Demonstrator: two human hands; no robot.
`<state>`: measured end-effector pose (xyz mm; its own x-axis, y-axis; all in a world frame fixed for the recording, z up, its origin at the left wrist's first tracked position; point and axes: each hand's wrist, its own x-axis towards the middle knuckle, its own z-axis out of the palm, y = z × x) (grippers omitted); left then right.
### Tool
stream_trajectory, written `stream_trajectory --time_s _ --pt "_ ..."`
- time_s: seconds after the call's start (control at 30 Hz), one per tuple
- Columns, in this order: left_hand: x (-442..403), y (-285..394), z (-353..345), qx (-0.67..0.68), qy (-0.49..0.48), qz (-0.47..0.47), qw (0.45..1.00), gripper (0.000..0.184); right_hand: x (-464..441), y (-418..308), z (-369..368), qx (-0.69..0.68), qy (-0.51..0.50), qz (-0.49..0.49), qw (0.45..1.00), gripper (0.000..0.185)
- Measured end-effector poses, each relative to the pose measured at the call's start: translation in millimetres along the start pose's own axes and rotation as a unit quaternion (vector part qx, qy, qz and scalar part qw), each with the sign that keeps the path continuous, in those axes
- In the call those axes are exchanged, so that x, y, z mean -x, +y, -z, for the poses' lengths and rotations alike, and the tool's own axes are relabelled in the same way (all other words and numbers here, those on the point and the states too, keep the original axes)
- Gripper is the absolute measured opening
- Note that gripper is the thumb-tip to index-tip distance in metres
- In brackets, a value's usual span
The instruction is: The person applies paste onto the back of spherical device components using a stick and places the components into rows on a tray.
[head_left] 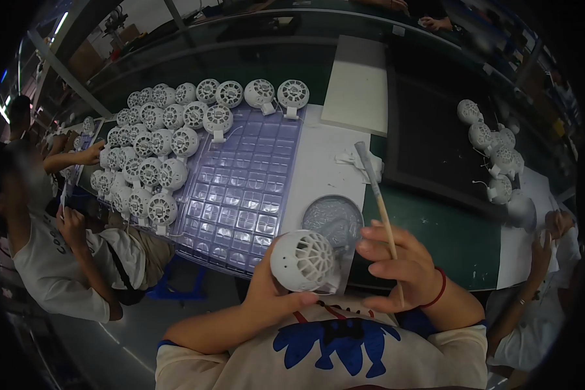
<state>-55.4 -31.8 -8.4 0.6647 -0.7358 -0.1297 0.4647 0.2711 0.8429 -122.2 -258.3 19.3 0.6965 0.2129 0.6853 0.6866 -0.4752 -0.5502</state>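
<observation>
My left hand is wrapped round a white ball-shaped plastic housing with a web-like round grille facing right. A long wooden-handled brush is between the fingers of my right hand. Its grey-smeared bristles point up and away from me. Just beyond the housing sits a round dish with grey, streaky paste in it. The housing overlaps the dish's near edge in view, and the brush tip is apart from both. A crumpled white tissue lies by the bristles.
Left, a clear purple-tinted tray carries rows of similar white housings. A pale board lies behind. On the right, a dark conveyor belt has several housings beside a co-worker. Other people sit at the left.
</observation>
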Motion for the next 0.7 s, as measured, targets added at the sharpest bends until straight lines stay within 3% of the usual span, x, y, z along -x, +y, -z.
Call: stream_trajectory --time_s 0.07,0.13,0.23,0.3,0.43,0.5,0.53,0.7 --pt "3.5 6.2 10.2 0.003 0.021 0.006 1.0 0.081 7.7 7.0 15.1 0.024 -0.014 -0.01 1.0 0.027" --pt "1.2 8.1 15.4 -0.042 0.08 -0.067 0.994 0.089 16.4 14.0 26.1 0.047 -0.03 -0.046 0.997 0.027" --pt "0.3 13.1 12.4 -0.057 0.157 -0.089 0.982 0.097 16.0 11.4 29.5 0.034 -0.002 -0.109 0.994 0.027" --pt "5.5 8.2 20.1 -0.055 0.171 -0.058 0.982 0.103 18.8 16.3 29.6 0.005 0.002 -0.141 0.99 0.024" --pt "19.7 -13.7 47.9 -0.063 0.174 -0.046 0.982 0.107 22.0 27.4 29.1 -0.056 -0.071 -0.137 0.986 0.019" --pt "22.0 -18.5 59.9 0.0 0.041 -0.042 0.998 0.092 20.5 29.4 26.4 -0.073 -0.106 -0.147 0.981 0.015" --pt "17.3 -16.0 54.2 0.013 -0.016 -0.03 0.999 0.094 19.9 30.3 24.4 -0.073 -0.106 -0.147 0.981 0.015" --pt "15.3 -4.6 23.9 0.064 0.047 0.095 0.992 0.094 20.5 32.7 13.4 -0.03 -0.104 -0.144 0.984 0.019"
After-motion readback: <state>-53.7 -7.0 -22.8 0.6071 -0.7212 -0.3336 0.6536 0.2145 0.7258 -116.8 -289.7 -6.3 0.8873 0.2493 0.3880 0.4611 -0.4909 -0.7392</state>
